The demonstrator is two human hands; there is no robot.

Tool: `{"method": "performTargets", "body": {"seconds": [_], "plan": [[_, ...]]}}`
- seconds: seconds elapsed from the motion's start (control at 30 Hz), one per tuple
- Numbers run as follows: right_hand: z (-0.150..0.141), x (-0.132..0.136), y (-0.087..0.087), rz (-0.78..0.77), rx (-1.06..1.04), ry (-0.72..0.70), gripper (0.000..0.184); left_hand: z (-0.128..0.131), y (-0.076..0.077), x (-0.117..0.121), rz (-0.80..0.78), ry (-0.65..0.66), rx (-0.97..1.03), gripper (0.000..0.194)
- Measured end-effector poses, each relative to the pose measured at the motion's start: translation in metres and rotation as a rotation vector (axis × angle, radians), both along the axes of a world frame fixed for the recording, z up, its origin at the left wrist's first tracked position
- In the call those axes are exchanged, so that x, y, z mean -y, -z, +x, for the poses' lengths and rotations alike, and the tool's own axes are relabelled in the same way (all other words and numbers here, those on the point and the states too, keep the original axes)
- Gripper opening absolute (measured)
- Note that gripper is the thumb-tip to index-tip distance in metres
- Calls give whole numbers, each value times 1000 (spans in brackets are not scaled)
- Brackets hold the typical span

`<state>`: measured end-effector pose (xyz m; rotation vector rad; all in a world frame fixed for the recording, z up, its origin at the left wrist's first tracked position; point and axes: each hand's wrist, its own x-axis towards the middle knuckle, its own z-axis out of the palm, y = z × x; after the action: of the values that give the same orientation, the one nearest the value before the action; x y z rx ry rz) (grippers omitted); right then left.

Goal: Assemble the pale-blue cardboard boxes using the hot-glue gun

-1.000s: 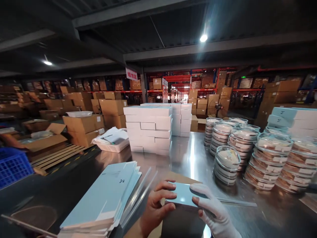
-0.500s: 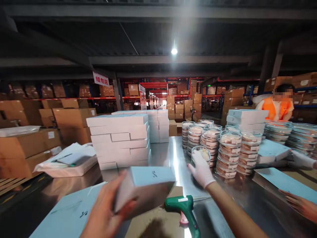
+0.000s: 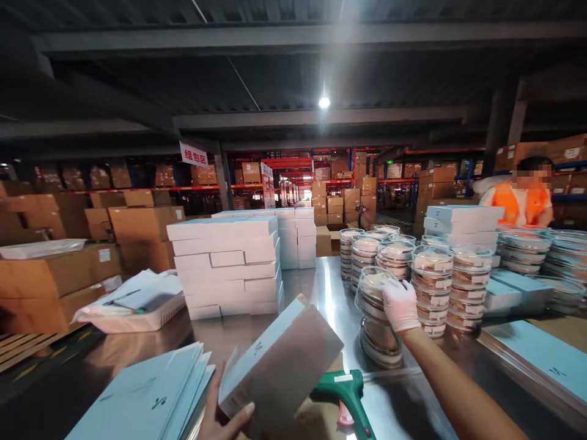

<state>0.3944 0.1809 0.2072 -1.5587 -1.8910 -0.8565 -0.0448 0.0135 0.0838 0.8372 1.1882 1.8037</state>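
Observation:
My left hand (image 3: 224, 418) grips a folded light-blue box (image 3: 279, 360) from below, tilted with its open end toward the right. My right hand (image 3: 400, 304), in a white glove, is closed on a clear round container (image 3: 370, 292), lifted off a short stack of the same containers (image 3: 380, 339) on the steel table (image 3: 321, 287). A green glue gun (image 3: 346, 391) lies on the table between my two arms.
Flat blue box blanks (image 3: 142, 397) lie at my lower left. White box stacks (image 3: 227, 266) stand ahead, stacked clear containers (image 3: 433, 281) to the right. A white basket (image 3: 132, 305) sits at the table's left. A person in an orange vest (image 3: 520, 198) stands at far right.
My right hand closed on a clear container and lifted it from the short stack. My left hand tipped the blue box up on its edge.

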Motion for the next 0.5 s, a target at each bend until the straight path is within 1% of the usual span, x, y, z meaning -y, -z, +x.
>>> {"method": "performTargets", "body": {"seconds": [0.03, 0.07, 0.1, 0.13, 0.2, 0.23, 0.3, 0.37, 0.4, 0.43, 0.5], "plan": [[-1, 3, -1, 4, 15, -19, 9, 5, 1, 1, -23, 67, 72, 129], [-3, 6, -2, 8, 28, -40, 10, 10, 1, 2, -43, 136, 161, 129], [-5, 10, -2, 14, 37, -62, 11, 17, 1, 2, -62, 204, 253, 122], [-7, 15, -2, 25, 40, -83, 13, 26, 1, 1, -83, 280, 339, 110], [-14, 27, 1, 62, 27, -120, 20, 51, -4, -5, -106, 450, 467, 78], [-19, 33, 4, 80, 17, -139, 24, 66, -9, -11, -112, 536, 518, 64], [-27, 45, 11, 100, 1, -181, 30, 104, -23, -28, -107, 705, 620, 46], [-34, 53, 20, 113, -33, -196, 32, 144, -38, -51, -54, 838, 761, 41], [-35, 56, 24, 118, -59, -192, 31, 163, -44, -62, -56, 881, 770, 42], [-36, 59, 27, 122, -87, -186, 29, 180, -49, -73, -63, 911, 771, 42], [-33, 62, 31, 127, -153, -163, 26, 205, -50, -91, -86, 942, 741, 41]]}}
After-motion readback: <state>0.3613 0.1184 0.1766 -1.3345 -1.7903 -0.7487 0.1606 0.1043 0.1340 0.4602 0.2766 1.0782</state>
